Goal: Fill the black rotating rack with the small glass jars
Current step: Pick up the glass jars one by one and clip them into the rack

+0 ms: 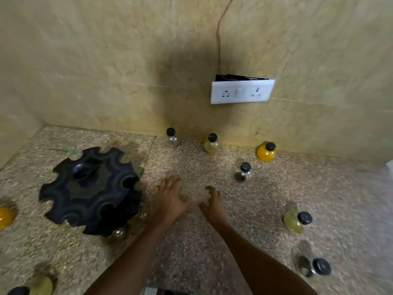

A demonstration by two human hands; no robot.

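My left hand (170, 199), right hand (212, 202) empty, fingers loose, hovering between rack (91, 190) and nearest jar (244, 172), ready to grab

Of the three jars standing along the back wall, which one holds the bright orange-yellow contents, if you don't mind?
The rightmost jar, right of the wall socket; the other two look clear and pale yellow.

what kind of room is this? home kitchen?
Probably a home kitchen counter, though nothing settles it. A speckled stone countertop meets a beige tiled wall carrying a white socket plate, and small black-capped jars, like spice jars, stand around a black rotating rack.
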